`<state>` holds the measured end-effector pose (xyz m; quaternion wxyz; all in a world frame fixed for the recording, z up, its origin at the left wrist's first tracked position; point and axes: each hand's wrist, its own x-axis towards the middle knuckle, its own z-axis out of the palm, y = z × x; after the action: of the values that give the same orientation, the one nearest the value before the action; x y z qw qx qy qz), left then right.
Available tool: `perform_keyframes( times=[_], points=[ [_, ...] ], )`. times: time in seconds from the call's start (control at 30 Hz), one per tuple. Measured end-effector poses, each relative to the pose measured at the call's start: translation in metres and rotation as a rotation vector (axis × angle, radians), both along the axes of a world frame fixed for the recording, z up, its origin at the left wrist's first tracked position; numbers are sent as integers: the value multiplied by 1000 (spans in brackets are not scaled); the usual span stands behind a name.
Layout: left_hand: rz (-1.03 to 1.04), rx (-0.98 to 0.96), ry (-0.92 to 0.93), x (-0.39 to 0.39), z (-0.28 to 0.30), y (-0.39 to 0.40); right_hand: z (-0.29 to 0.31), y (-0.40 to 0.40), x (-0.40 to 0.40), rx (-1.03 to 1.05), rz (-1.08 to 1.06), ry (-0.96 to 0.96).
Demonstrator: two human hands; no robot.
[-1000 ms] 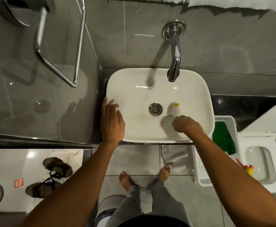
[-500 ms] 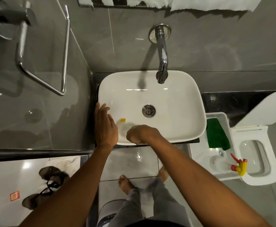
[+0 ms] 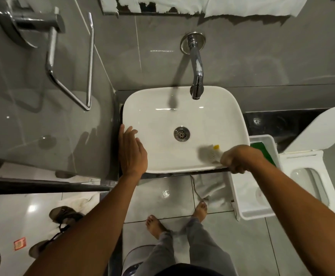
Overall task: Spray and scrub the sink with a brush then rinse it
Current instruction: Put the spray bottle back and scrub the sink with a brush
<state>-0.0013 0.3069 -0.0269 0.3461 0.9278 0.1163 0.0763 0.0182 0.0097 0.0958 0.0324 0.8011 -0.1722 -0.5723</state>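
The white-bristled scrub brush with a yellow tip lies bristles-down against the near right slope of the white, rounded-square ceramic sink, a little way from the steel drain, so it looks to be working the near wall, where grime would likely collect. The right hand is curled into a tight fist around the brush's handle, a grip that suits hard pressure. The left hand lies flat, fingers loosely spread and holding nothing, on the sink's left rim, probably to brace the body. The chrome wall tap runs dry; rinsing appears to lie ahead.
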Motion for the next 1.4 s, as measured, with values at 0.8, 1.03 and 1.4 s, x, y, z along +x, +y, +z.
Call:
perform_keyframes(
  times=[0.8,1.03,1.4],
  points=[
    [14,101,-53,2,-9,0,-103,69,40,204,-225,-591],
    [-14,173,-65,4,-14,0,-105,148,20,496,-10,-447],
    [-24,154,-20,0,-1,-1,-102,5,18,109,-52,-479]
  ],
)
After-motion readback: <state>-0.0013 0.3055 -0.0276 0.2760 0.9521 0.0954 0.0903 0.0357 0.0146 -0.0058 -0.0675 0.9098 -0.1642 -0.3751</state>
